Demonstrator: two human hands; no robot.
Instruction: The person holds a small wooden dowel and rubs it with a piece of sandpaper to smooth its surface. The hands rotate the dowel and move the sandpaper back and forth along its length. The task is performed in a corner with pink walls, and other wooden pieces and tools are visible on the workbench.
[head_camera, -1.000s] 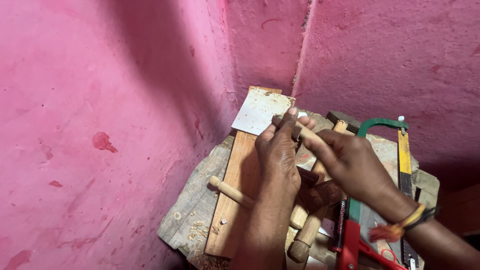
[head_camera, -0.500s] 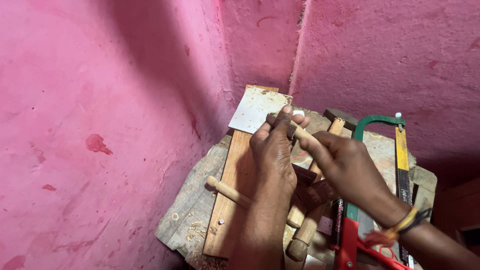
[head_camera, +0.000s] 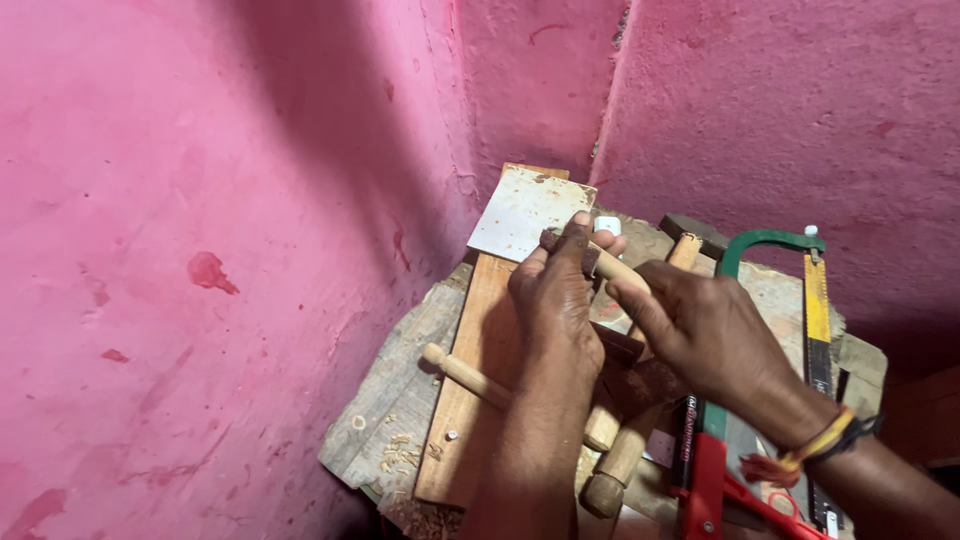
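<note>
pink walls (head_camera: 250, 200) close in on the left and back. the saw (head_camera: 800, 330) and wooden handles (head_camera: 625, 450) crowd the right. open room is up above.

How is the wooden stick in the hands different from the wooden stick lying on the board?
The held stick is gripped by both the left hand and the right hand, raised above the bench; the lying stick rests untouched across the plank. The held stick has a dark tip; the lying stick ends in a pale rounded knob. Both are round, light brown wood.
</note>
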